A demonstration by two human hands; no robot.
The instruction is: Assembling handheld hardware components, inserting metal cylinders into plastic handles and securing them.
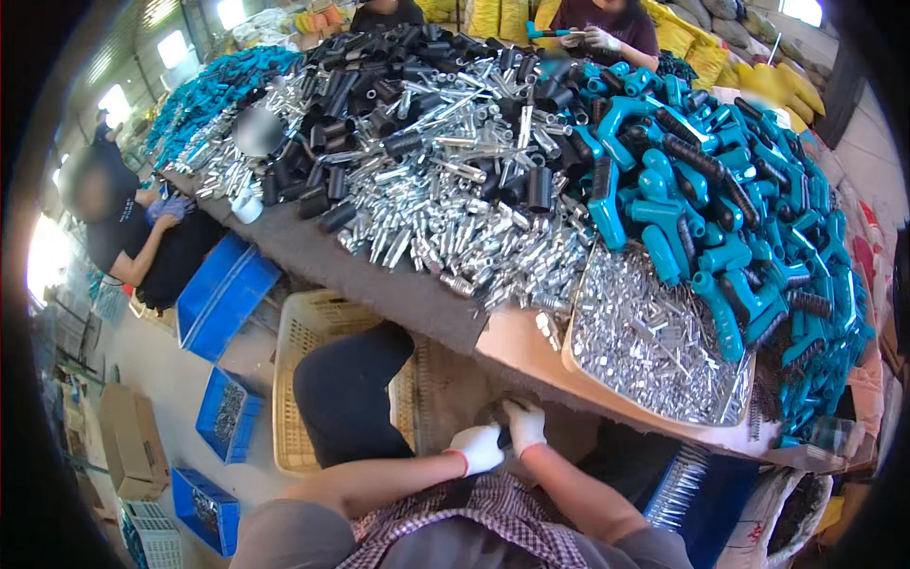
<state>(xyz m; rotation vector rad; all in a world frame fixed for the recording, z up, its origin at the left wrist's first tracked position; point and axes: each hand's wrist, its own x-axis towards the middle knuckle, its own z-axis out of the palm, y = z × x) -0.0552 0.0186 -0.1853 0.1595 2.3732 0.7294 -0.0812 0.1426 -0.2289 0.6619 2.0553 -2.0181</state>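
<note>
Both hands wear white gloves and meet low in front of me, below the table's near edge. My left hand (479,449) is closed, its fingertips against a small dark piece (503,438). Close beside it, my right hand (524,424) is also closed around something dark. The gloves hide most of what lies between them, so its kind cannot be told. Just beyond the hands is a tray (567,353) of small silver metal parts. Heaped past it are silver metal shafts (427,223), black tubes (336,183) and teal-and-black tool handles (661,254).
A yellow plastic basket (284,427) stands at my left, my dark-clothed leg across it. Blue bins (216,294) line the floor farther left, near a cardboard box (133,441). One co-worker (118,213) sits at the left; others are across the table. A blue container (706,512) is at my right.
</note>
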